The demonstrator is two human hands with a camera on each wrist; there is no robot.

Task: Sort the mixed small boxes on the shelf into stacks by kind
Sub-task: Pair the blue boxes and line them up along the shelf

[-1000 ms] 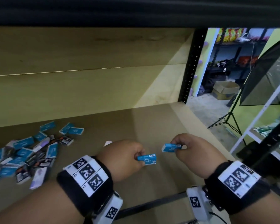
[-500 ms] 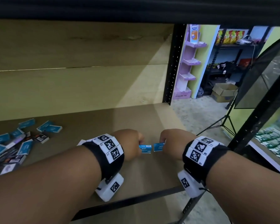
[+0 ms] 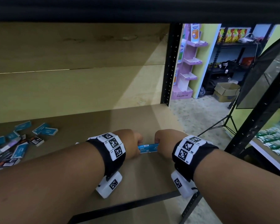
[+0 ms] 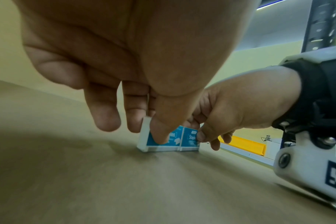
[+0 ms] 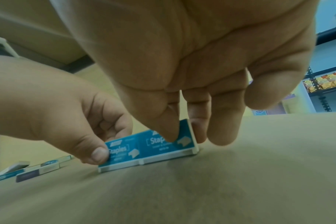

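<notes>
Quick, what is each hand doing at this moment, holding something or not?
Left hand: pinches the left blue staples box, standing on its edge on the shelf.
Right hand: pinches the right blue staples box, end to end against the other.

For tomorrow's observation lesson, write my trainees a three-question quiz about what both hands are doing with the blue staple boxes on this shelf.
1. True or false: the two blue staple boxes stand end to end, touching.
2. Which hand pinches the box nearer the mixed pile? A left hand B right hand
3. Fill in: both boxes stand on the ____.

Key: 1 true; 2 A; 3 shelf board.
</notes>
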